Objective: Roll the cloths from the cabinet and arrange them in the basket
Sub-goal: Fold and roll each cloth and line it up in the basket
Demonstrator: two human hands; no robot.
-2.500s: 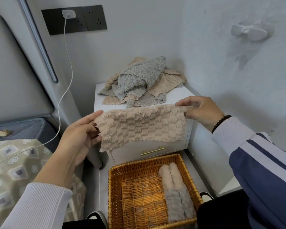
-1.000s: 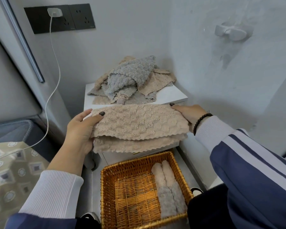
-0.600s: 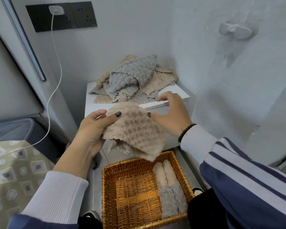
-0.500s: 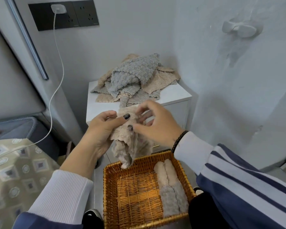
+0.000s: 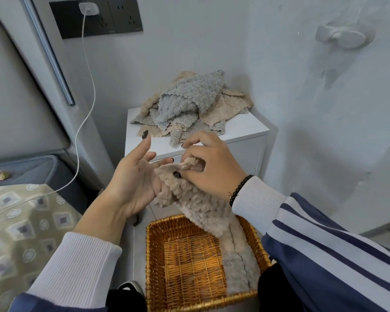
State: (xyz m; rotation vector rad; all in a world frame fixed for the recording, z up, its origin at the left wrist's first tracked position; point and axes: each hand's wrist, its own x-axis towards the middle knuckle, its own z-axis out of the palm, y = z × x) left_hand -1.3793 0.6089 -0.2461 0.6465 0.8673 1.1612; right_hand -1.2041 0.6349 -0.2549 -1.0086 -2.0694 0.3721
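Beige fleece is pinched at its top end by the right hand (image 5: pixel 208 171), thumb and fingers curled round it; the left hand (image 5: pixel 134 180) is spread flat beside it, touching the cloth (image 5: pixel 196 201). Half a second ago both hands gripped it bunched, so rolling is judged under way. Its long axis slants down-right, the lower end pointing into the wicker basket (image 5: pixel 158 230), over 2 rolled cloths (image 5: pixel 236 264).

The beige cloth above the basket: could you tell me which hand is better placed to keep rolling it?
Probably the right hand: it already pinches the beige cloth at its top, whereas the left hand is open beside it, fingers spread.
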